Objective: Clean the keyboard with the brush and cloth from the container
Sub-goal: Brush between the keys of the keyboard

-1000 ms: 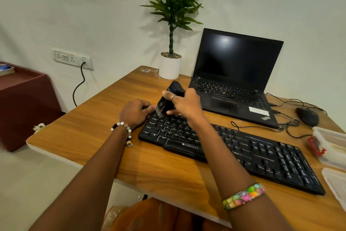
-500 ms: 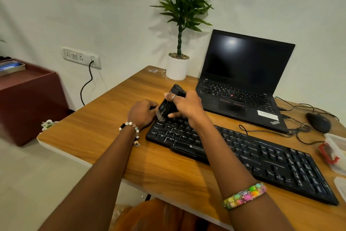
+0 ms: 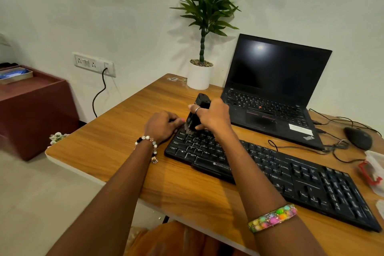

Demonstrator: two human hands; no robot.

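The right hand (image 3: pixel 214 116) is wrapped around a black brush (image 3: pixel 196 113), fingers curled on its body and a ringed finger laid across the front. The brush stands tilted, its top leaning away toward the laptop (image 3: pixel 270 93) and its bristles pressed down on the far left corner of the keyboard (image 3: pixel 270 172). The left hand (image 3: pixel 161 125) sits just beside that same corner, fingers bent and resting against the keyboard's edge as if bracing it; whether it truly pinches the edge cannot be told.

The relation that matters is the keyboard's long axis. It runs from the brush at the far left down toward the near right, so almost all of the uncleaned keys lie to the right of the grip, along the right forearm. Judging from this, the stroke would need to travel rightward row by row, and the right hand is the 1 placed for it while the left steadies.

The container (image 3: pixel 372 170) lies at the right edge of the desk (image 3: pixel 108 141), well apart from both hands; no cloth can be made out.
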